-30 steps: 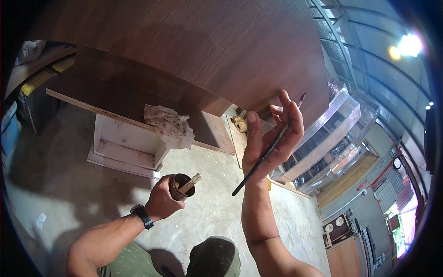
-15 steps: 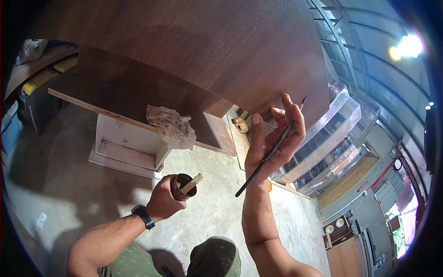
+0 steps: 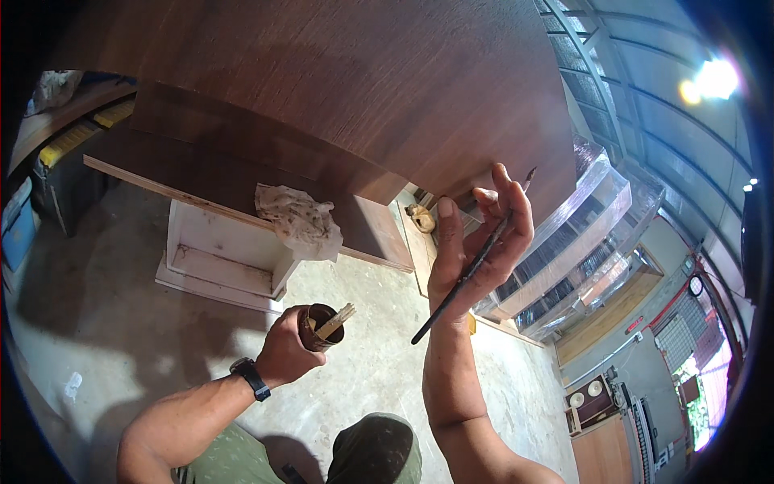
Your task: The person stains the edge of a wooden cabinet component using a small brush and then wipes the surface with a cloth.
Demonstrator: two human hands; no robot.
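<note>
My left hand (image 3: 289,352) is wrapped round a small dark brown cup (image 3: 307,331), held over the floor. A pale stick-like tool (image 3: 334,320) leans inside it; its lower end is hidden. Raised beside the large dark brown wood panel (image 3: 363,89), my right hand (image 3: 488,242) keeps a thin black paintbrush (image 3: 461,284) across its palm and fingers. The brush's tip points up and its handle end points down past the wrist. My right thumb and fingertips are near the panel's lower edge; whether they touch it I cannot tell.
A crumpled, stained cloth (image 3: 300,223) lies on a lower brown board (image 3: 222,173), above a white open box-like stand (image 3: 222,270). Plastic-wrapped furniture (image 3: 576,234) stands at right. Bins with yellow lids (image 3: 68,145) are at far left. The floor (image 3: 355,363) is concrete.
</note>
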